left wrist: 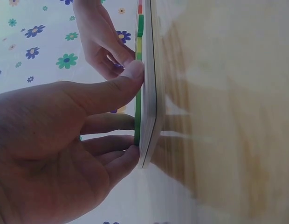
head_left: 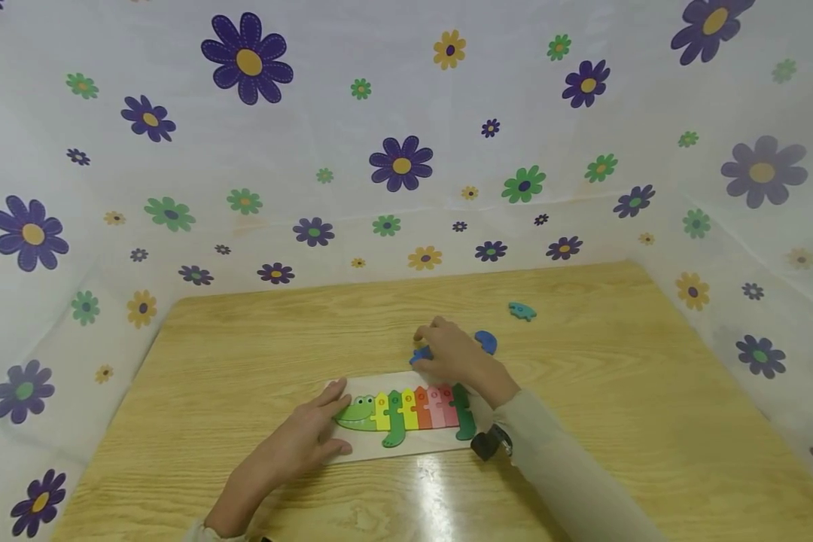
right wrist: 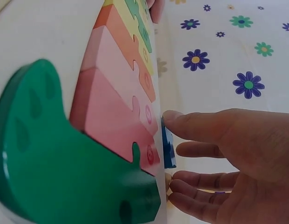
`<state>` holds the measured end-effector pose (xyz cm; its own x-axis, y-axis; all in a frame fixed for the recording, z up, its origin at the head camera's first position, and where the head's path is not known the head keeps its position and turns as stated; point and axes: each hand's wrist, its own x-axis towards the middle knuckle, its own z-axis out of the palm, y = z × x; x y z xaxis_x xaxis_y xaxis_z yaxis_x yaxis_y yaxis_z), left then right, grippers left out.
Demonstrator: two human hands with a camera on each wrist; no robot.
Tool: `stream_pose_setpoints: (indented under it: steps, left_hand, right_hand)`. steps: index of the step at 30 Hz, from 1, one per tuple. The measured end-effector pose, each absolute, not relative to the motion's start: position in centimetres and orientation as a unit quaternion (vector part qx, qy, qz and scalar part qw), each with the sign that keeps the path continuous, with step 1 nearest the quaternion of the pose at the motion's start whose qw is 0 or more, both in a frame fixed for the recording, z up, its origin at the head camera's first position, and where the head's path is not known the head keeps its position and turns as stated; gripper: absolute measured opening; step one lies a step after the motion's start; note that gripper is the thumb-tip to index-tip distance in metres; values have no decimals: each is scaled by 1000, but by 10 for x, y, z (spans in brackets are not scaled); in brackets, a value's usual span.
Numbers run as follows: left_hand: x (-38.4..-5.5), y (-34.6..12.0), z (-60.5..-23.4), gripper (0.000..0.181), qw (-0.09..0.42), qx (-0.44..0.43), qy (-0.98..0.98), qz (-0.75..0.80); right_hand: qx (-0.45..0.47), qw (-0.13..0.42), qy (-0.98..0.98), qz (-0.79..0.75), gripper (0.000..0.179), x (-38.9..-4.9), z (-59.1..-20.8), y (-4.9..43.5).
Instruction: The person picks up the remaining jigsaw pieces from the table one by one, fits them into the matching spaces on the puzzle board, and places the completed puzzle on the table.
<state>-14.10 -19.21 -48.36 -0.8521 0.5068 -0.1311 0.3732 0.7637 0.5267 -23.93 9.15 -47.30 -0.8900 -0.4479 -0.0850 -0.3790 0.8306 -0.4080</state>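
A wooden puzzle board [head_left: 366, 452] lies on the table, bearing a crocodile puzzle with a light green head [head_left: 357, 412], coloured body pieces [head_left: 409, 410] and dark green legs [head_left: 465, 421]. My left hand [head_left: 301, 436] rests on the board's left end, its fingers and thumb spread around the crocodile's head. Just beyond the board's far edge, my right hand [head_left: 457, 354] pinches a small blue puzzle piece [head_left: 420, 355] between thumb and fingers. The right wrist view shows the thumb against that blue piece [right wrist: 168, 144]; the other fingers are loosely bent.
A curved blue piece [head_left: 486, 342] lies to the right of my right hand, partly hidden by it. Farther back on the table is a teal piece [head_left: 522, 311]. Flower-printed white cloth [head_left: 406, 90] stands behind the wooden table [head_left: 244, 339] and along both sides.
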Motion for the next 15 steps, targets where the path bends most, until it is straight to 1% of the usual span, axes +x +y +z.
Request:
stream_pose_setpoints:
  steps: [15]
  left_hand:
    - [-141, -193, -485, 74, 132, 240, 929, 247]
  right_hand:
    - [-191, 95, 957, -196, 38, -239, -474, 90]
